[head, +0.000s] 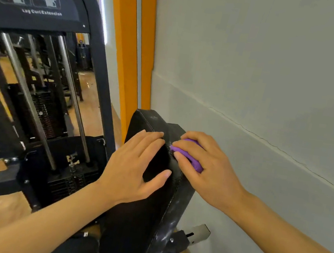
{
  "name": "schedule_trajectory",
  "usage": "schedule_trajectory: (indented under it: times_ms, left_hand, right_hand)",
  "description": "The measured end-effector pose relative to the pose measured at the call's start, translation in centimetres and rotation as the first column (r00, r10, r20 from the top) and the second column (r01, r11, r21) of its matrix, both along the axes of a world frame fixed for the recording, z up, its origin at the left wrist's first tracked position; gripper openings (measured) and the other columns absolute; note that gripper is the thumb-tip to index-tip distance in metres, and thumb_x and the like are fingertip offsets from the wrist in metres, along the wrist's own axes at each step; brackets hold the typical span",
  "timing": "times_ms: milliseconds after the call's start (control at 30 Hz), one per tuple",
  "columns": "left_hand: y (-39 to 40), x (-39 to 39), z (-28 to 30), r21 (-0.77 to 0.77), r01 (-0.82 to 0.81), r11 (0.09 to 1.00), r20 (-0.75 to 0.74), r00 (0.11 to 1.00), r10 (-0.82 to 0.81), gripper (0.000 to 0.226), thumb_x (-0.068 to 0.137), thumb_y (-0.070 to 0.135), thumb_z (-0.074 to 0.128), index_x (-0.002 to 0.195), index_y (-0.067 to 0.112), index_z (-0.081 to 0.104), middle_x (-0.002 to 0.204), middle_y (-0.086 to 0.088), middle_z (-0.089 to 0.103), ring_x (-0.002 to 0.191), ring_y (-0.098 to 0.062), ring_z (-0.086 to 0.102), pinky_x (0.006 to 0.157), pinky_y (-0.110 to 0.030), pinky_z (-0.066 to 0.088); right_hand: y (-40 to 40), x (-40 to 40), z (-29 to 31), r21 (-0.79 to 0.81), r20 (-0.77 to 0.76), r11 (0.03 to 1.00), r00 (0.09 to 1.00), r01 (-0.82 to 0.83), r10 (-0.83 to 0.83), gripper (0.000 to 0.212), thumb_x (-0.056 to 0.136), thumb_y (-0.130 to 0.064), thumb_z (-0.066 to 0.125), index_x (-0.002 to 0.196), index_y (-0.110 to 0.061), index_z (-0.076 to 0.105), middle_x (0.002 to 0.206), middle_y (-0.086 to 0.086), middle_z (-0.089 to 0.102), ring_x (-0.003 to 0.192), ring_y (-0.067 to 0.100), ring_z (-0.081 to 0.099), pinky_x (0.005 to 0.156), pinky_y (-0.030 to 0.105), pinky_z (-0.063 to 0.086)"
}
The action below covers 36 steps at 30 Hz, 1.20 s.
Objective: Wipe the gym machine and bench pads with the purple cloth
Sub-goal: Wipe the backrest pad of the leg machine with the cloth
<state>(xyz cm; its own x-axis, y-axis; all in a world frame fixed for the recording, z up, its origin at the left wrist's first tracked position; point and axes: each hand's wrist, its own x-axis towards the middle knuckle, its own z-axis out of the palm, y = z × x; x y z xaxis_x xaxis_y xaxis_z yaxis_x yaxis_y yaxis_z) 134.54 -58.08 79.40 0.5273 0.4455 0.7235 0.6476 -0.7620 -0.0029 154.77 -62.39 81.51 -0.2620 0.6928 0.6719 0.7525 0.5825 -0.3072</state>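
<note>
Right hand [204,171] closed around bunched purple cloth [189,156], fingers curled over it, pressing it onto the back edge of the tall black vinyl-covered upright pad [144,206], on the side facing the pale grey wall [278,78]. Cloth mostly hidden under the fingers, only a purple lump showing between thumb and forefinger. Left hand [135,169] open and flat, fingers spread, palm resting on the front face of the same pad near its top, holding nothing. Hands just beside each other, split by the pad's stitched seam. Black steel gym machine frame with weight stack [39,110] to the left, two chrome guide rods upright inside it, placard reading "Leg Curl/Extension" on top. Orange door frame [131,44] between machine and wall. Wooden floor [91,101] visible behind the frame.
</note>
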Motion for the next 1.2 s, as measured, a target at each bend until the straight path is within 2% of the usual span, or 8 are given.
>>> schedule_trajectory:
  times_ms: [167,333,500,600,733,933,1067,1200]
  left_hand:
    - [-2.0,1.1,-0.7,-0.046,-0.140,0.989,0.000,0.990,0.140,0.075,0.099,0.066,0.034,0.142,0.007,0.047,0.148,-0.010,0.050,0.139,-0.021,0.042,0.117,-0.036,0.031]
    - [-4.0,2.6,-1.5,-0.138,-0.295,0.945,0.010,0.954,0.299,0.082,0.099,0.068,0.029,0.153,0.006,0.036,0.159,-0.007,0.035,0.147,-0.015,0.030,0.118,-0.032,0.030]
    - [-4.6,3.0,-1.5,-0.153,-0.331,0.931,-0.003,0.942,0.335,0.079,0.102,0.065,0.026,0.154,0.007,0.021,0.159,-0.009,0.030,0.146,-0.012,0.023,0.120,-0.026,0.021]
    - [-4.7,2.8,-1.6,-0.175,-0.321,0.931,-0.011,0.946,0.325,0.080,0.101,0.066,0.027,0.155,0.008,0.018,0.160,-0.008,0.027,0.148,-0.015,0.024,0.119,-0.028,0.023]
    - [-4.8,2.4,-1.9,-0.210,-0.287,0.935,-0.016,0.957,0.291,0.082,0.100,0.068,0.029,0.156,0.009,0.018,0.162,-0.007,0.024,0.150,-0.011,0.020,0.121,-0.021,0.017]
    - [-3.8,2.2,-1.1,-0.155,-0.316,0.936,-0.060,0.949,0.311,0.081,0.101,0.067,0.027,0.154,0.006,0.021,0.158,-0.008,0.027,0.147,-0.009,0.018,0.120,-0.019,0.014]
    - [-3.7,2.0,-0.9,-0.129,-0.342,0.931,-0.073,0.940,0.335,0.085,0.099,0.072,0.024,0.152,0.006,0.027,0.156,-0.008,0.030,0.145,-0.007,0.015,0.117,-0.027,0.021]
    - [-3.8,1.9,-0.8,-0.204,-0.328,0.922,-0.072,0.945,0.320,0.088,0.095,0.077,0.024,0.155,0.011,0.024,0.160,-0.004,0.026,0.146,-0.009,0.019,0.115,-0.037,0.026]
  right_hand:
    - [0.2,2.0,-0.6,-0.090,-0.008,0.978,0.982,-0.189,0.189,0.045,0.099,-0.042,0.040,0.135,-0.020,0.058,0.138,-0.003,0.050,0.126,0.007,0.046,0.107,0.010,0.032]
    - [0.8,1.6,0.6,-0.236,-0.055,0.936,0.965,-0.261,0.255,0.045,0.102,-0.042,0.044,0.143,-0.025,0.049,0.151,-0.008,0.042,0.137,0.006,0.037,0.107,0.005,0.022]
    - [4.8,-0.7,4.2,-0.471,0.049,0.864,0.972,-0.179,0.229,0.041,0.106,-0.031,0.040,0.147,-0.025,0.044,0.158,-0.005,0.033,0.144,0.013,0.030,0.114,0.023,0.022]
    - [4.3,0.2,4.1,-0.496,0.071,0.838,0.951,-0.228,0.301,0.046,0.106,-0.032,0.039,0.151,-0.028,0.035,0.160,-0.009,0.027,0.147,0.011,0.022,0.115,0.022,0.017]
    - [0.0,3.0,2.7,-0.470,0.119,0.833,0.913,-0.293,0.389,0.051,0.104,-0.035,0.037,0.152,-0.037,0.021,0.153,-0.030,0.009,0.142,-0.009,-0.004,0.104,0.003,-0.004]
    - [6.2,-0.6,5.1,-0.537,0.117,0.823,0.949,-0.187,0.292,0.044,0.106,-0.034,0.036,0.150,-0.030,0.036,0.161,-0.010,0.024,0.147,0.012,0.024,0.116,0.025,0.019]
    - [6.0,-0.4,4.5,-0.520,0.144,0.835,0.945,-0.180,0.293,0.048,0.106,-0.036,0.034,0.154,-0.031,0.026,0.163,-0.011,0.016,0.150,0.012,0.014,0.118,0.027,0.014]
    - [1.5,2.5,3.6,-0.545,0.132,0.799,0.916,-0.253,0.380,0.052,0.103,-0.042,0.032,0.151,-0.043,0.014,0.156,-0.031,0.005,0.145,-0.008,-0.004,0.113,0.014,0.003]
